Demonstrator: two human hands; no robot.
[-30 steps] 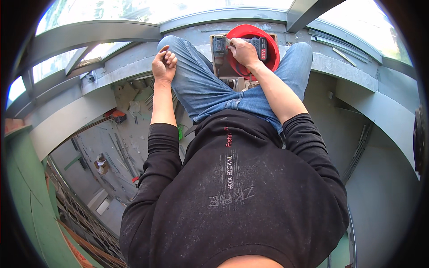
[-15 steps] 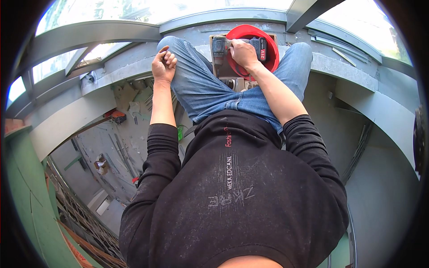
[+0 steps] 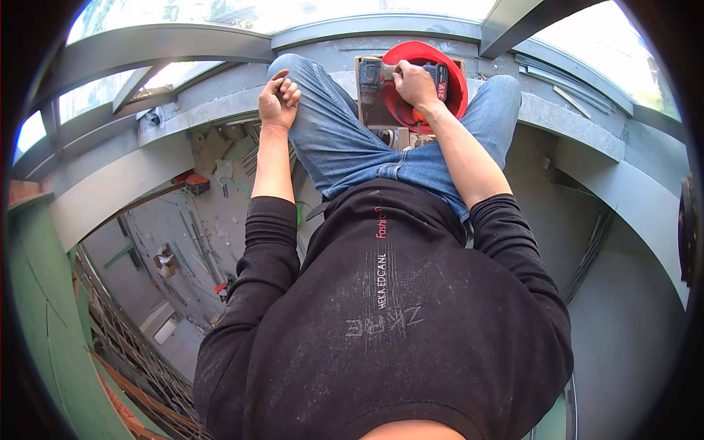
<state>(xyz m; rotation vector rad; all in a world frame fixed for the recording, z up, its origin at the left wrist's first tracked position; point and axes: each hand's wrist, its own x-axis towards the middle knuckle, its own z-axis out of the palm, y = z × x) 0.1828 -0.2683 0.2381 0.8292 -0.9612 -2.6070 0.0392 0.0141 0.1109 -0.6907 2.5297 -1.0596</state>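
Between my knees, a cordless drill with a dark battery pack lies across an upturned red hard hat. My right hand is closed over the drill's handle, hiding most of it. Below that wrist, a small orange piece shows inside the hat. My left hand is raised beside my left knee, palm up, fingers curled in and thumb against them. Whatever it holds, if anything, is too small to make out.
A wooden box stands under the drill and hat. Grey metal beams frame the ledge ahead; metal strips lie at its right. Far below left, the floor holds scraps, an orange tool and a carton. Green boards stand at left.
My right hand has shifted slightly right along the drill, away from its head. The orange piece shows more plainly below the wrist. The whole view has shifted a little; my left hand stays curled.
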